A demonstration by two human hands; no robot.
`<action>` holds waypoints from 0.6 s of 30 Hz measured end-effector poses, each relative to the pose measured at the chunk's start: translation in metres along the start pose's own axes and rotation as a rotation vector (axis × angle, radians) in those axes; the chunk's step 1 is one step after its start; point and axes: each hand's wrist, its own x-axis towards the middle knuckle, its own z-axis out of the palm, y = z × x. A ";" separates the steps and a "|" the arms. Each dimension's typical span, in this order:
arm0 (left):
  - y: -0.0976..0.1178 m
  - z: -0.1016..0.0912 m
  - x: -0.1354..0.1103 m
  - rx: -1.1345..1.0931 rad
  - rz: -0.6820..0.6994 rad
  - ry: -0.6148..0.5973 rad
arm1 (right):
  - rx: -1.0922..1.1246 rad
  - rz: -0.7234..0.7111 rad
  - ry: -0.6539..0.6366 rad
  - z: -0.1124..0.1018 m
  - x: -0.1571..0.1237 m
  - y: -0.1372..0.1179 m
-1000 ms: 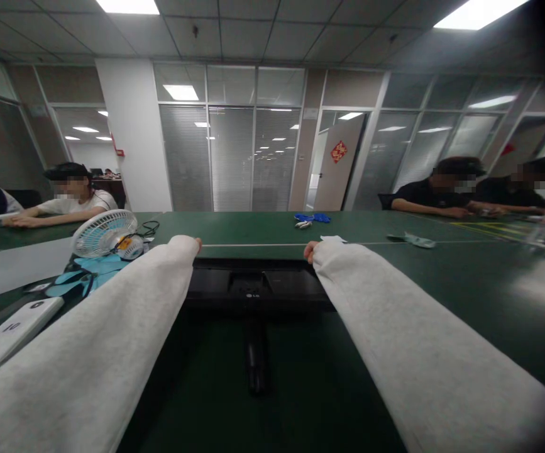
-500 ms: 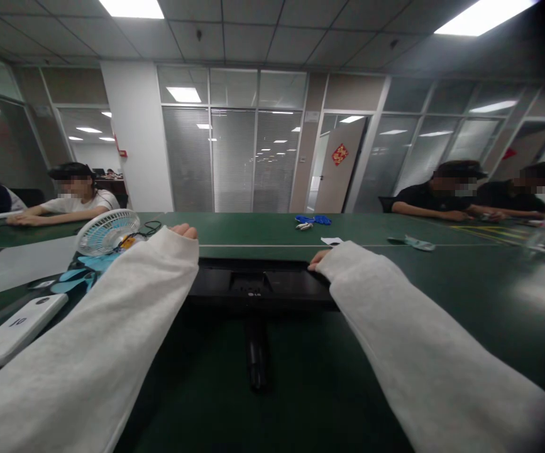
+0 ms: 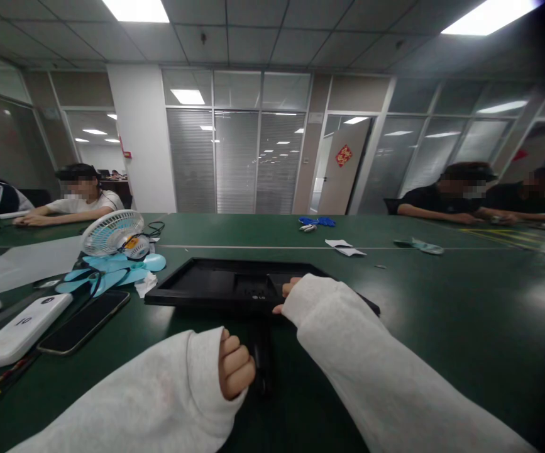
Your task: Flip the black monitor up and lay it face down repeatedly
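Black monitor point(image 3: 234, 286) laid face-down on green table point(image 3: 442, 302), stand neck point(image 3: 263, 358) gripped by left hand point(image 3: 235, 371) (fist closed), right hand point(image 3: 287, 297) rested at 12 o'clock on monitor back, grip indeterminate.

Green table point(image 3: 442, 302) bears monitor point(image 3: 234, 289), fan point(image 3: 114, 234), phone point(image 3: 83, 322).

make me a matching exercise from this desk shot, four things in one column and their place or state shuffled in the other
Things:
1. left hand
2. right hand
3. desk fan
4. phone

Places or states:
A. lying flat, dark screen up, beside the white box
B. resting on the back of the black monitor
C. fingers curled, at the monitor's stand
D. standing to the left of the monitor, on light blue sheets

Pairs: 1-C, 2-B, 3-D, 4-A
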 end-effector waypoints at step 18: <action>-0.006 0.047 -0.034 -0.100 -0.076 0.051 | 0.083 0.074 -0.088 0.010 -0.001 0.007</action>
